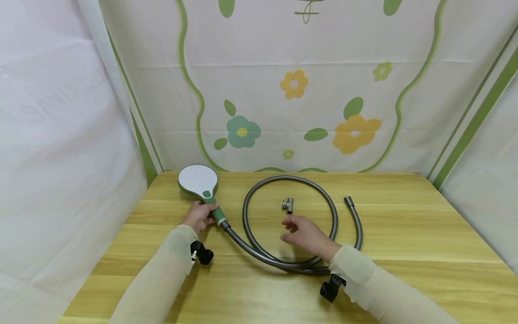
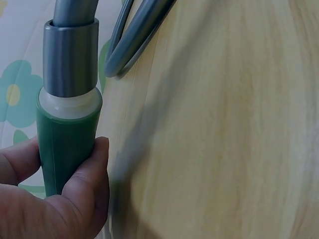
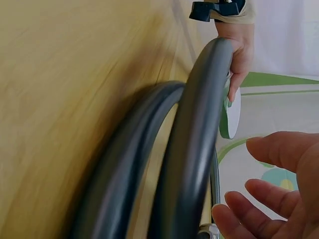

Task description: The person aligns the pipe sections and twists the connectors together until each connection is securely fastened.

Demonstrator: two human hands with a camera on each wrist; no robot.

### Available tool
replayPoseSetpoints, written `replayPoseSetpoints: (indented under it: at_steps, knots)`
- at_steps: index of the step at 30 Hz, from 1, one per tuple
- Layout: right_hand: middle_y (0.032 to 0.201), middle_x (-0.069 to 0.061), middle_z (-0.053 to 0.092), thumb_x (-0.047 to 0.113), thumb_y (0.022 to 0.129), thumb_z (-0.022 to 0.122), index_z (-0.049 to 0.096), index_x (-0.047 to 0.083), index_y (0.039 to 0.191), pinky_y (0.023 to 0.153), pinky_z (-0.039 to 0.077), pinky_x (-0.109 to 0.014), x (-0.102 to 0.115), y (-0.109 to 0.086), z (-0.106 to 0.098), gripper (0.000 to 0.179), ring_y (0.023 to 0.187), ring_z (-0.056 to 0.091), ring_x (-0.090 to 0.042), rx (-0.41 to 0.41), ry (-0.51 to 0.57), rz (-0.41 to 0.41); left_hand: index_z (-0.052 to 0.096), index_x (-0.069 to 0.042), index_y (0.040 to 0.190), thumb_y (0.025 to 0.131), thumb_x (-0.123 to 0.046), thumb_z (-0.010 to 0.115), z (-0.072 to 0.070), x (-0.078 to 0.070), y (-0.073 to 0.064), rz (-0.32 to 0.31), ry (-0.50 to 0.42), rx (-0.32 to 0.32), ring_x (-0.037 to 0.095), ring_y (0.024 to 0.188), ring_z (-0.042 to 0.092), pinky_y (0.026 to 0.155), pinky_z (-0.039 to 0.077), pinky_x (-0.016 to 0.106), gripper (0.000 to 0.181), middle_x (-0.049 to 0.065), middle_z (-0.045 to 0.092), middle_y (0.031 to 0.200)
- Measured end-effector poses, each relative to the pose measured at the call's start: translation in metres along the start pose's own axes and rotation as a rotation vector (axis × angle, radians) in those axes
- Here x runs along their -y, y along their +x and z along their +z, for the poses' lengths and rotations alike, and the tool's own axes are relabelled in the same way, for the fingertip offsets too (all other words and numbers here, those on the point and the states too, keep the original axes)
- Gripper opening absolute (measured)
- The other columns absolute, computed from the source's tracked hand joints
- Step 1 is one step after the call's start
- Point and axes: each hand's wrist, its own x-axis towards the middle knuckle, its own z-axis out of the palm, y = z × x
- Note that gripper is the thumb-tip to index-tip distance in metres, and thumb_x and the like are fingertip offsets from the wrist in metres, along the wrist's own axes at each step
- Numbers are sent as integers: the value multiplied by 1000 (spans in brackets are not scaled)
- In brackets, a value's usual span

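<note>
A hand shower (image 1: 198,180) with a white face and a green handle (image 2: 70,144) lies toward the back left. My left hand (image 1: 200,216) grips that handle, thumb on one side and fingers on the other. A dark grey shower hose (image 1: 332,207) joins the handle's end by a metal collar (image 2: 71,59) and coils into a loop on the table. Over the front right of the loop hovers my right hand (image 1: 305,234), fingers loosely bent with nothing between them. Just beyond its fingertips, a small chrome tee fitting (image 1: 288,205) lies inside the loop.
The hose's free end (image 1: 349,201) points toward the back right of the wooden table (image 1: 404,279). Behind the table hangs a flower-printed cloth (image 1: 263,81), with white cloth walls at both sides. A black wrist camera (image 1: 332,288) sits under the right sleeve.
</note>
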Motion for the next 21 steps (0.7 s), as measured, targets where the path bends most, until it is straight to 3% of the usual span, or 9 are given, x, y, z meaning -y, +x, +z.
replayPoseSetpoints:
  at_steps: [21]
  knots:
    - [119,-12,61,16,89,70,59,2,127,89,50,-44,-17,-4,-17,42,106,57,-25,-29,-52,18,15,6,149,99,-8,52,-2,-3,2,-19,49,-1,40,130,41,105,41,45,63,28,30,146]
